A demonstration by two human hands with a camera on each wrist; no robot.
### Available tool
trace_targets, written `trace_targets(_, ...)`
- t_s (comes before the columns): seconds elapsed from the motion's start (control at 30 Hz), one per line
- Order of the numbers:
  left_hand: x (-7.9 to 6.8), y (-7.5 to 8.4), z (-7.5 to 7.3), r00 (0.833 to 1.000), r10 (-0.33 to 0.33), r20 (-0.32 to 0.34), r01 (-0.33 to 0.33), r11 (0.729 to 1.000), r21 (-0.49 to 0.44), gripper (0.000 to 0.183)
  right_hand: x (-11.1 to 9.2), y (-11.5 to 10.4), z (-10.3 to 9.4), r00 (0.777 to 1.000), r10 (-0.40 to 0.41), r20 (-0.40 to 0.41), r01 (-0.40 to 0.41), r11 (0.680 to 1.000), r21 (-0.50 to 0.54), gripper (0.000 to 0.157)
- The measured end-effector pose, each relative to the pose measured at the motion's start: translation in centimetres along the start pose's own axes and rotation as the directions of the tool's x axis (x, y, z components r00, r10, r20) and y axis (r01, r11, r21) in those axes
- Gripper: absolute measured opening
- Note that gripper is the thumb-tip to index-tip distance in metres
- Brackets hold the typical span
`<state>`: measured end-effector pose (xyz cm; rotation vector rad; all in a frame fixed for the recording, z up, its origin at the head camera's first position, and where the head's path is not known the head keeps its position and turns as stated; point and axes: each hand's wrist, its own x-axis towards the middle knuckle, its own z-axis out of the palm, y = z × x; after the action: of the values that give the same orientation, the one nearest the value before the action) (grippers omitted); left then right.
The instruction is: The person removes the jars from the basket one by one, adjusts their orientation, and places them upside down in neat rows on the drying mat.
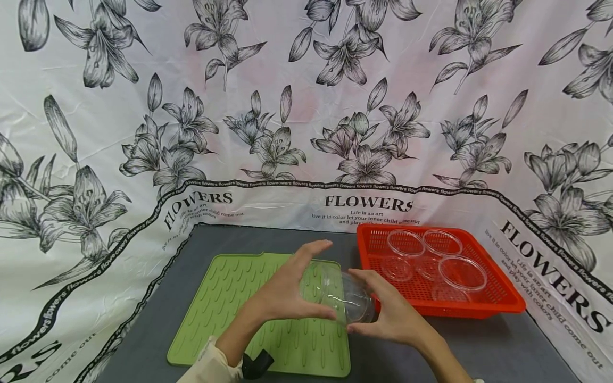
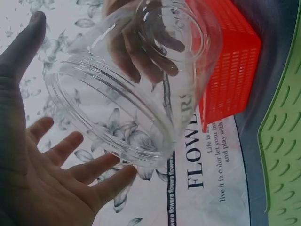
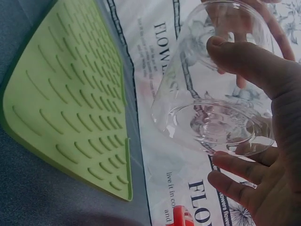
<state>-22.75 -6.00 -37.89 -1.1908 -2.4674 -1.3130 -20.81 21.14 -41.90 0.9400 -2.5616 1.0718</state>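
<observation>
A clear jar (image 1: 355, 299) with a ridged, threaded-looking rim is held in the air on its side above the right edge of the green mat (image 1: 316, 346). My right hand (image 1: 395, 314) grips it near the base; in the right wrist view the thumb lies along its wall and fingers reach round the bottom. At the mouth end, my left hand (image 1: 289, 292) is spread wide. Its fingers (image 2: 101, 165) are straight and come close to the jar's rim (image 2: 113, 113); whether they touch it I cannot tell.
To the right sits a red perforated basket (image 1: 488, 303) with several clear containers, one of them a jar (image 1: 462, 274) near its front. The green mat with raised ridges lies on the grey table (image 1: 158, 319). Behind hangs a flower-printed cloth (image 1: 273, 207).
</observation>
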Motion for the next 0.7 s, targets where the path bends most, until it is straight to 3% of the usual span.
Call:
trace_targets(0.2,0.21,0.33,0.27,0.999,0.008,0.049,-0.015,0.988,0.153,0.106,0.11,-0.26,-0.06,0.999,0.016,0.030,-0.015,0.999,-0.053,0.099)
trace_targets(0.47,-0.01,0.58,0.68,0.990,-0.107,0.091,0.073,0.946,0.314,0.115,0.04,-0.32,0.05,0.998,0.024,0.056,-0.019,0.996,-0.084,0.100)
trace_targets(0.7,-0.04,0.51,0.77,0.976,-0.184,0.113,0.128,0.915,0.383,0.118,0.03,-0.58,0.06,0.998,0.003,0.060,0.005,0.993,-0.120,0.100)
